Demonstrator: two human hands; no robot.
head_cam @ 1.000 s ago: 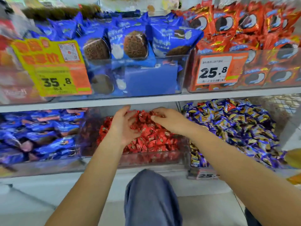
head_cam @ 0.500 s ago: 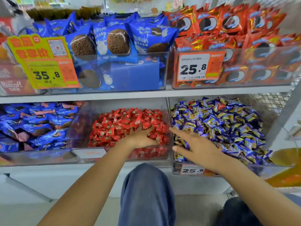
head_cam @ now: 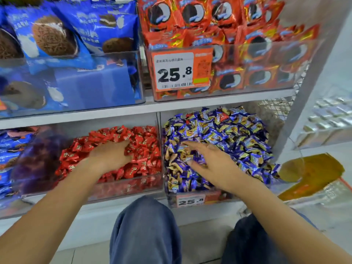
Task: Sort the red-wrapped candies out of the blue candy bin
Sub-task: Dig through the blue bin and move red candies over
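A white shop shelf (head_cam: 133, 115) with two levels stands before the person, and a pale floor lies below it. On the lower level, at the middle, a clear plastic bin (head_cam: 125, 187) holds a heap of red-wrapped candies (head_cam: 144, 147); their wrappers are shiny and crinkled, with pinched ends. Just beside it, toward the right end of the shelf, the blue candy bin (head_cam: 192, 201) is piled high with blue and yellow candies (head_cam: 238, 134). A few red-wrapped pieces (head_cam: 223, 117) lie among them near the back of this pile. An orange price label (head_cam: 190, 201) marked 25.8 sits on its front wall.

The left hand (head_cam: 112, 155) lies palm down on the red heap, with its fingers curled into the candies; I cannot tell if it holds any. The right hand (head_cam: 207, 159) rests on the blue pile with fingers spread and straight.

On the upper level, clear bins carry blue cookie packs (head_cam: 76, 29) at the left and orange-red cookie packs (head_cam: 238, 25) at the right, behind a larger 25.8 tag (head_cam: 175, 71).
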